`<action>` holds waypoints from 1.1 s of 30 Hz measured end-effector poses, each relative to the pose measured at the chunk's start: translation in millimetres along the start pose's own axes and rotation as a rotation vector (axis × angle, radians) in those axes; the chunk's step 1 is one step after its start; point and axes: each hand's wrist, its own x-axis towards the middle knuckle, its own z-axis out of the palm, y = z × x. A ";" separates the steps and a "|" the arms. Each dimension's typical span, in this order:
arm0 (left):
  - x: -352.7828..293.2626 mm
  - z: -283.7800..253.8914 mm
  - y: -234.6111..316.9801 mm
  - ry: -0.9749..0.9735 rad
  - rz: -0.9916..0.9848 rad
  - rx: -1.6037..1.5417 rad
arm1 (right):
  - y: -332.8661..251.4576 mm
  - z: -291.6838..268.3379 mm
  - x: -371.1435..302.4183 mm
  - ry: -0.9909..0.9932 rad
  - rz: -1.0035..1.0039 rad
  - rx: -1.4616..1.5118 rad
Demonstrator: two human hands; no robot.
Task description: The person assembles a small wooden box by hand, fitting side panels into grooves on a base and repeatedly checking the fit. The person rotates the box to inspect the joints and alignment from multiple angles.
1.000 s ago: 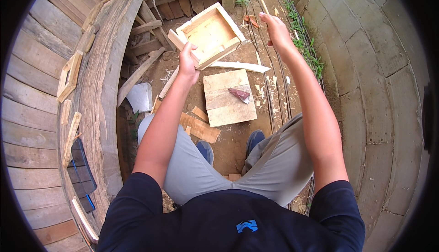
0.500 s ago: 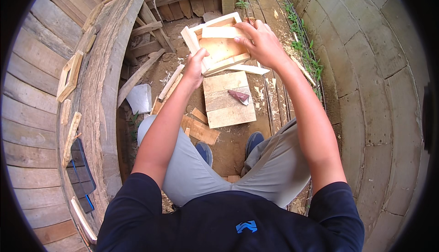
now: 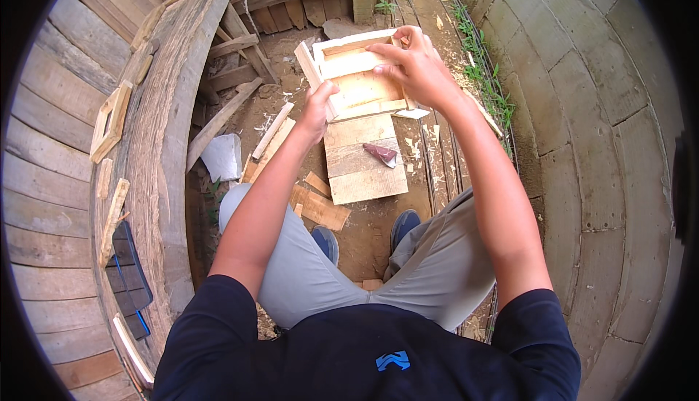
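Now my left hand [image 3: 317,112] grips the wooden box [image 3: 370,110] near the top middle of the frame. My right hand [image 3: 419,72] pinches a pale wood strip [image 3: 346,63] inside it. Below, a folded brown scrap [image 3: 378,154] lies on a square board [image 3: 352,177].

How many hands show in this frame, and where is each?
2. The left hand grips the left side of the open wooden box; the right hand reaches over its right side, fingertips at the pale strip.
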 end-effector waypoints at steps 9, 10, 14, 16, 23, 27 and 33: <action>-6.7 10.9 6.7 0.040 0.031 -0.020 | -1.0 -1.0 0.4 -0.037 -0.018 0.069; -6.8 10.7 6.7 0.043 0.033 -0.016 | -0.9 -0.8 0.4 -0.038 -0.020 0.068; -7.2 10.7 6.0 0.042 0.036 -0.012 | -0.6 -1.7 0.4 -0.062 -0.011 0.070; -7.5 11.6 6.7 0.043 0.040 -0.009 | -0.2 -1.4 0.5 -0.071 0.012 0.092; -10.3 13.8 11.9 0.060 0.032 0.035 | -2.4 -4.3 7.7 -0.077 0.331 0.440; -10.0 10.7 11.9 0.042 0.036 0.035 | 3.1 3.4 12.2 -0.087 0.719 0.784; -9.7 12.5 10.4 0.016 0.037 0.033 | 20.3 11.0 8.1 -0.315 0.696 0.940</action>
